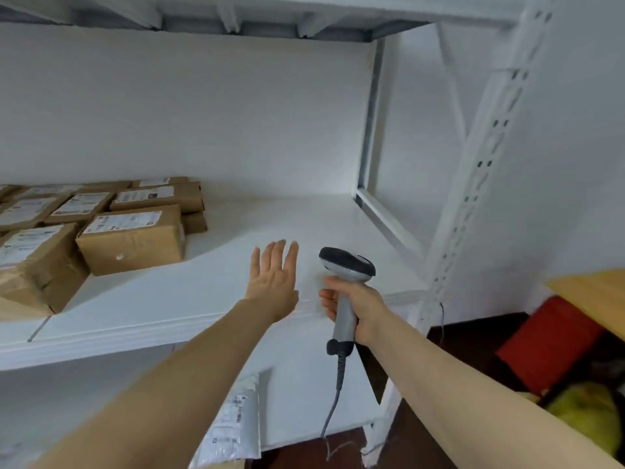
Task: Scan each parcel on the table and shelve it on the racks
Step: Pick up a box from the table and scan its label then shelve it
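Bare shelf (304, 214) right of parcels (132, 238)

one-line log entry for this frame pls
left hand: open, empty, over shelf | right hand: grips scanner | cardboard parcels: on shelf, left | grey mailer: lower level

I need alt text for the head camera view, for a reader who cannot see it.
A person's open left hand reaches over a white rack shelf while the right hand holds a grey handheld barcode scanner with a cable. Brown cardboard parcels with white labels sit on the shelf's left side; a white plastic mailer bag shows on the level below.
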`<action>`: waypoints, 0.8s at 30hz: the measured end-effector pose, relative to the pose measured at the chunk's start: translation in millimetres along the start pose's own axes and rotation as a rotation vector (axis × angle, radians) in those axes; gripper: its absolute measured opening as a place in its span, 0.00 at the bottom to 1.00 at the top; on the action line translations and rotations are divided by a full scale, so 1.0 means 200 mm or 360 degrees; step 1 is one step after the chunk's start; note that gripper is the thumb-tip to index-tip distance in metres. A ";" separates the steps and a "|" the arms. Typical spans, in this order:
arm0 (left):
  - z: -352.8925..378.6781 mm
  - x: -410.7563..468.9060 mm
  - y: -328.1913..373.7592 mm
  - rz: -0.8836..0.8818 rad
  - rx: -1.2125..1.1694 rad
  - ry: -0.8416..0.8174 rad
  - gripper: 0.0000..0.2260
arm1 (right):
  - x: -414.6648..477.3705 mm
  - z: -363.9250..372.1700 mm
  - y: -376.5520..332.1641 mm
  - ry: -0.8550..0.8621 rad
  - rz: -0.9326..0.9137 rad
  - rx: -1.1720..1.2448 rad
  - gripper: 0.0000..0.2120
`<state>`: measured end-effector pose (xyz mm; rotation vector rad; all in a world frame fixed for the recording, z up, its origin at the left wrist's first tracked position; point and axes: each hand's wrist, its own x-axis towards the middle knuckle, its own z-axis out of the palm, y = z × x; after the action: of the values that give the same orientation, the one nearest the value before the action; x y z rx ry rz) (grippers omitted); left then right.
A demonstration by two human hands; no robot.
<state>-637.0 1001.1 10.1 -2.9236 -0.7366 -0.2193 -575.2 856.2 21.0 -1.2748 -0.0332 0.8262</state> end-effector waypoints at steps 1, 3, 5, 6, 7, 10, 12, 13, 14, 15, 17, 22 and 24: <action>0.00 -0.04 0.14 0.0075 -0.0020 -0.0013 0.39 | -0.06 -0.13 0.00 0.0046 -0.0007 0.0003 0.06; 0.01 -0.12 0.43 0.0223 -0.0047 -0.0020 0.38 | -0.18 -0.41 0.00 0.0142 -0.0031 0.0047 0.03; 0.02 -0.19 0.71 0.0365 -0.0081 -0.0023 0.38 | -0.30 -0.68 0.00 0.0237 -0.0062 0.0144 0.03; 0.02 -0.22 0.84 0.0424 -0.0107 -0.0019 0.38 | -0.36 -0.81 -0.01 0.0288 -0.0074 0.0196 0.03; 0.03 -0.25 0.98 0.0484 -0.0131 -0.0019 0.38 | -0.42 -0.94 -0.01 0.0341 -0.0084 0.0241 0.04; 0.01 -0.31 1.37 0.0678 -0.0161 -0.0073 0.39 | -0.60 -1.30 -0.04 0.0508 -0.0113 0.0310 0.03; -0.02 -0.32 1.62 0.0814 -0.0171 -0.0080 0.40 | -0.69 -1.53 -0.07 0.0627 -0.0150 0.0374 0.03; -0.03 -0.32 1.75 0.0887 -0.0179 -0.0071 0.39 | -0.74 -1.65 -0.08 0.0690 -0.0171 0.0410 0.03; -0.04 -0.32 1.88 0.0958 -0.0189 -0.0060 0.39 | -0.78 -1.77 -0.09 0.0749 -0.0191 0.0451 0.04; -0.05 -0.32 2.00 0.1026 -0.0202 -0.0053 0.38 | -0.82 -1.88 -0.10 0.0805 -0.0212 0.0494 0.04; -0.06 -0.32 2.26 0.1148 -0.0203 -0.0063 0.38 | -0.90 -2.09 -0.11 0.0907 -0.0255 0.0598 0.05; -0.05 -0.31 2.89 0.1427 -0.0229 -0.0147 0.39 | -1.08 -2.61 -0.15 0.1222 -0.0286 0.0826 0.05; -0.04 -0.30 3.14 0.1539 -0.0266 -0.0149 0.39 | -1.14 -2.81 -0.20 0.1347 -0.0290 0.0876 0.06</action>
<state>-388.5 422.6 -41.8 -3.0568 0.7456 -0.0391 -462.3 261.6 -38.0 -0.9847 0.6994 0.0706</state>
